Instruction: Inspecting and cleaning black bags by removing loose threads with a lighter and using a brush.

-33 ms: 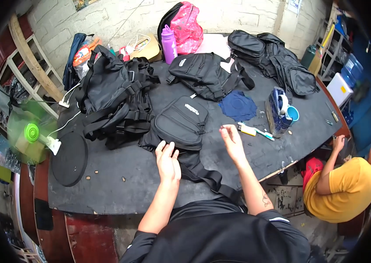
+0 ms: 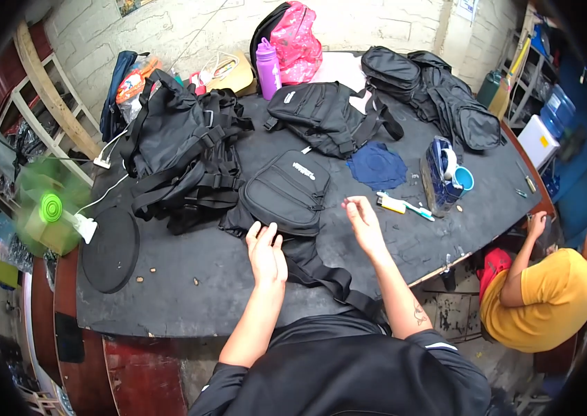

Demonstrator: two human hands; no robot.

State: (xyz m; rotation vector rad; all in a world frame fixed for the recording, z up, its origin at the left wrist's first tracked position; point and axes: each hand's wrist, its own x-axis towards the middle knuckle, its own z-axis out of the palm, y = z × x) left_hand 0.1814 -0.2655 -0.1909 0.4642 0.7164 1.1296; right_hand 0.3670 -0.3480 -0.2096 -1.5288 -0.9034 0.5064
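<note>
A small black bag (image 2: 286, 194) lies on the table in front of me, a pale label on its far end. Black straps (image 2: 328, 281) trail from its near side toward my body. At its near edge is my left hand (image 2: 266, 255), fingers stretched out with the tips against the fabric. My right hand (image 2: 365, 225) hovers to the right of the bag, apart from it. Its fingers are loosely bent and the thumb stands off from them; I see nothing held there.
Black backpacks (image 2: 182, 139) are heaped at left, with another black bag (image 2: 321, 114) behind and more (image 2: 439, 97) at far right. Right of centre are a blue cloth (image 2: 377, 166), a toothbrush (image 2: 418, 210) and a clear container (image 2: 439, 180). A green fan (image 2: 51, 208) spins at left; a person in yellow (image 2: 543, 298) sits at right.
My right hand has shifted very slightly to the left. My left hand and the bag stay in place.
</note>
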